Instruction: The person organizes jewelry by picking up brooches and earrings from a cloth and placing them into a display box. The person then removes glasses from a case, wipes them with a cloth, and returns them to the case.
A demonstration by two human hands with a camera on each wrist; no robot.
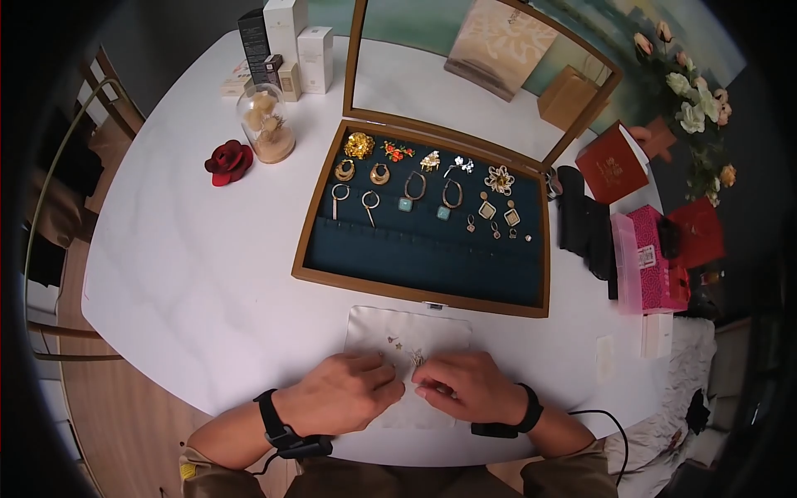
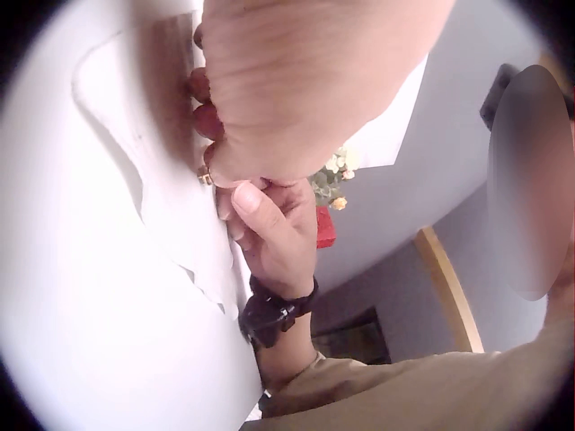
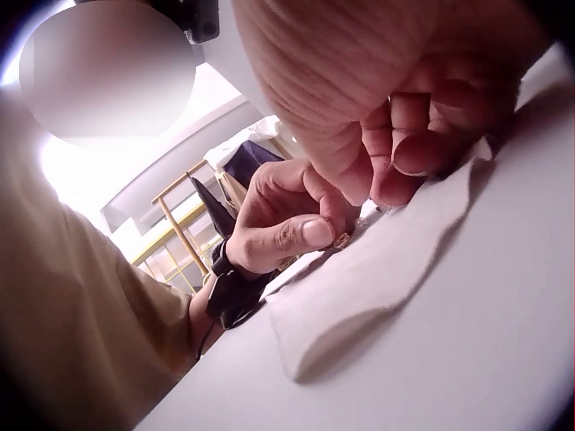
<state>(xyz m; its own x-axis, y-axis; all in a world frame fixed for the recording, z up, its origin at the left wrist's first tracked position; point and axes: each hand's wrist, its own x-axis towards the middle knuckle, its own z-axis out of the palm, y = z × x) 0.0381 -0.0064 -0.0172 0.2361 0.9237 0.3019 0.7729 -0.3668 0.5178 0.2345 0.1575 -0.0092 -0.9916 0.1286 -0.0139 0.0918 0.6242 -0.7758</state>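
Over a white cloth, the left hand and right hand face each other, fingertips close together. In the right wrist view, the left hand pinches a tiny gold-coloured piece between thumb and finger. Curled fingers of the right hand meet at small silvery jewellery, mostly hidden beneath them. A little bunch of silvery jewellery lies by the right fingertips in the head view, with a small star-like piece further left on the cloth.
Behind the hands stands an open wooden case with earrings and brooches on dark lining. A glass dome, red flower and boxes are at back left. Black cases and a pink box stand right.
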